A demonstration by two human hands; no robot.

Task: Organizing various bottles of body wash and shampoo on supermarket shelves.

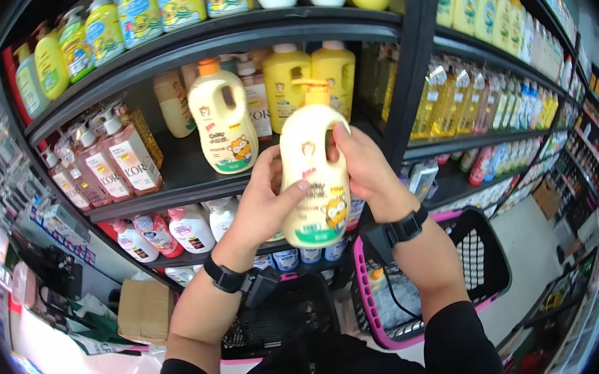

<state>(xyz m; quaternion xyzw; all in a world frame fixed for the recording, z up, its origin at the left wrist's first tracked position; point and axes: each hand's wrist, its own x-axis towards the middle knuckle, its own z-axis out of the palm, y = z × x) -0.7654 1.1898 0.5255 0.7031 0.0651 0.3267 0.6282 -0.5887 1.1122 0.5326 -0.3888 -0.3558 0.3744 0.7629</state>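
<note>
Both my hands hold a cream-coloured plastic bottle (311,156) with a yellow-orange pump top and a cartoon animal on its front. It is upright in front of the middle shelf. My left hand (268,201) grips its left side, the thumb lying across the front. My right hand (362,162) has hold of the moulded handle on the right, thumb at the opening. A similar cream bottle (226,124) with an orange cap stands on the middle shelf (184,168), left of the held one. Two large yellow bottles (285,80) with handles stand behind, partly hidden by the held bottle.
Pink pump bottles (132,160) stand at the middle shelf's left. Yellow baby-wash style bottles (182,3) line the shelf above; white and red bottles (190,230) sit below. On the floor are a black-and-pink basket (364,299), a second dark basket (280,318) and a cardboard box (143,310).
</note>
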